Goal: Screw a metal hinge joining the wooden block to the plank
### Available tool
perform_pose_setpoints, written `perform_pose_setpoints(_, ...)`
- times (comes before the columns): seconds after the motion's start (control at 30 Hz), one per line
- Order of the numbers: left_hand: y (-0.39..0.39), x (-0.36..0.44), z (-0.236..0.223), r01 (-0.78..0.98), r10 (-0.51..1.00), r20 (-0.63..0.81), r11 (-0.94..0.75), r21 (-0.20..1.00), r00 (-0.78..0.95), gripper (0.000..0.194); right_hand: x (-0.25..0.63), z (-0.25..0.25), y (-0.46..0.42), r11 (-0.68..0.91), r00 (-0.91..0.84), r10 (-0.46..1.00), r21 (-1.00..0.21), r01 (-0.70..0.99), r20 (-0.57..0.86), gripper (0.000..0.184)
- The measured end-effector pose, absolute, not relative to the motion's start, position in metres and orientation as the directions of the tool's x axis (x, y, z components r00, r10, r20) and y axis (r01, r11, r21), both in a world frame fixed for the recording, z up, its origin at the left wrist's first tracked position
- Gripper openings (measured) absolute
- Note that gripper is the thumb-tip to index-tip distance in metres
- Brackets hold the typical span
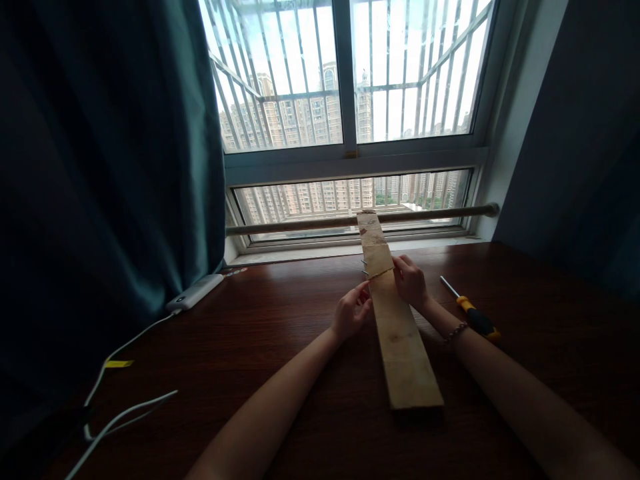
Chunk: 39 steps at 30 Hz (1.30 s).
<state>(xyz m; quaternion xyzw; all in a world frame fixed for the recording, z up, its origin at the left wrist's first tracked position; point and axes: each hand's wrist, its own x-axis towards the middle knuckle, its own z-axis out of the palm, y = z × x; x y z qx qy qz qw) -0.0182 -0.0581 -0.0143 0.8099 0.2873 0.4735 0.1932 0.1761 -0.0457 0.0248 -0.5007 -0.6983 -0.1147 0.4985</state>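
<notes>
A long, pale wooden board [403,340] lies lengthwise in front of me, its far end toward the window. A thin, rough, cord-like line [383,274] crosses it; whether this is a cord or a crack I cannot tell. At the left end of that line, the closed fingertips of my left hand [351,312] meet the board's edge. My right hand [411,280] is closed at the opposite edge, fingers bent, a beaded bracelet [456,333] on its wrist. Two thin metal pins, like nails or screws [365,272], stick out from the board's left side.
On the dark wooden tabletop [280,347], a yellow-and-black screwdriver [473,312] lies to the right. A white power strip [196,292] with a white cable [130,339] is at the left, beside a dark curtain [165,167]. Behind the table runs a horizontal rail [300,226] before the barred window.
</notes>
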Motion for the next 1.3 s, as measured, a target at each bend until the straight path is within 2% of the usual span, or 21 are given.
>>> perform_pose_setpoints(0.63,-0.058,-0.019,-0.013,0.308,0.64,0.658,-0.768,0.561,0.396,0.044,0.18,0.015,-0.036,0.494,0.161,0.628,-0.549,0.674,0.762,0.035)
perform_pose_setpoints(1.3,-0.057,-0.019,-0.015,0.294,0.637,0.654,-0.77,0.566,0.408,0.045,0.182,-0.001,-0.025,0.462,0.316,0.693,-0.736,0.495,0.648,0.041)
